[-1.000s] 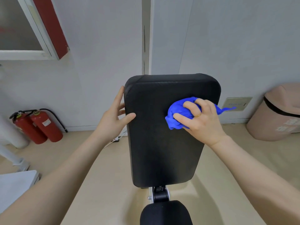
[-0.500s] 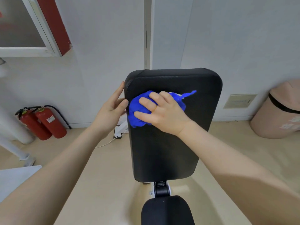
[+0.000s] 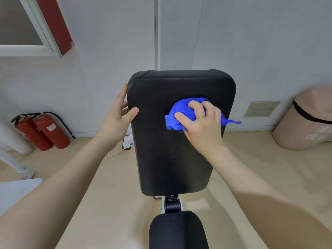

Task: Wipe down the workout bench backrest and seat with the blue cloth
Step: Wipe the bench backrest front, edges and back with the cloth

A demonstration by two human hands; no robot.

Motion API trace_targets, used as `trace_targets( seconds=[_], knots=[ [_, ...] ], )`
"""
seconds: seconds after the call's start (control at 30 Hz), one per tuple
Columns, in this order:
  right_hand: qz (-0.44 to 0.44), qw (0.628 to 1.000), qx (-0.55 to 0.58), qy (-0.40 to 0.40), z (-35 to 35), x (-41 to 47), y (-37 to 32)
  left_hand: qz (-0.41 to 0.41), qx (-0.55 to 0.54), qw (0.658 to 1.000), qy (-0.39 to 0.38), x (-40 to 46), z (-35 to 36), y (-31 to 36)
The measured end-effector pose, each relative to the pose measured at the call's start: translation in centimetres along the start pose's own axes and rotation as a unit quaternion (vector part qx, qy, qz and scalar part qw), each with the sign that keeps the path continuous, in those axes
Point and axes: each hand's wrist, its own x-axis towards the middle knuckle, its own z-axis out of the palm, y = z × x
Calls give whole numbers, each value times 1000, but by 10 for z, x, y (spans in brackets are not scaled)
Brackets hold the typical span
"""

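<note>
The black padded backrest (image 3: pixel 172 159) stands tilted up in the middle of the view, and the black seat (image 3: pixel 177 230) shows below it at the bottom edge. My right hand (image 3: pixel 201 126) presses a bunched blue cloth (image 3: pixel 179 114) against the upper right part of the backrest; a tail of cloth sticks out past the pad's right edge. My left hand (image 3: pixel 116 119) grips the backrest's upper left edge, thumb on the front face and fingers behind it.
Two red fire extinguishers (image 3: pixel 43 132) stand on the floor at the left wall. A pinkish bin (image 3: pixel 305 126) with a black liner sits at the right. A white power strip and cable (image 3: pixel 125 142) lie behind the bench. A white surface (image 3: pixel 14 193) shows at the lower left.
My right hand has swept the blue cloth from the backrest's upper left across to its right side. My left hand has stayed on the left edge, with its thumb now on the front face.
</note>
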Motion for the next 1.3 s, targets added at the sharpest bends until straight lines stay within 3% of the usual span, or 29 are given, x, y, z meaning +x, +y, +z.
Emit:
trace_targets(
  seconds=[0.1, 0.2, 0.27, 0.33, 0.47, 0.57, 0.7, 0.77, 0.83, 0.93, 1.03, 1.17, 1.3],
  knots=[
    [13, 997, 76, -24, 8, 20, -55, -1, -11, 1000, 9, 2, -3, -1],
    [-81, 987, 108, -92, 7, 26, -88, -3, -18, 1000, 11, 4, -2, 1],
    [-156, 974, 102, -131, 4, 26, -86, -8, -7, 1000, 8, 3, -2, 3],
    [-158, 975, 97, -121, 1, 24, -66, -7, -10, 1000, 4, 3, -3, 3],
    [-9, 998, 53, -28, -4, 1, 5, -5, -11, 1000, 3, 1, -2, 3],
    [84, 995, 18, -43, -14, -27, 48, -5, -9, 1000, 10, 1, 3, 2],
    [249, 967, 25, -36, -12, -42, 38, -2, -14, 1000, 20, 0, 5, 2],
    [283, 958, 36, -32, -6, -38, 9, 0, -11, 1000, 21, 0, 6, 2],
    [207, 976, 55, -44, 2, -36, -23, 3, -6, 1000, 22, 0, 5, 2],
    [20, 993, 62, -95, 10, -40, -56, 3, -10, 1000, 11, 0, 2, -1],
    [-32, 987, 81, -133, 8, -40, -44, -4, -18, 1000, 5, 0, 0, 1],
    [161, 978, 99, -91, -13, -15, 5, -14, -21, 1000, -5, 2, -3, 4],
    [340, 931, 117, -68, -28, 29, 25, -13, -35, 999, -14, 4, -6, 1]
  ],
)
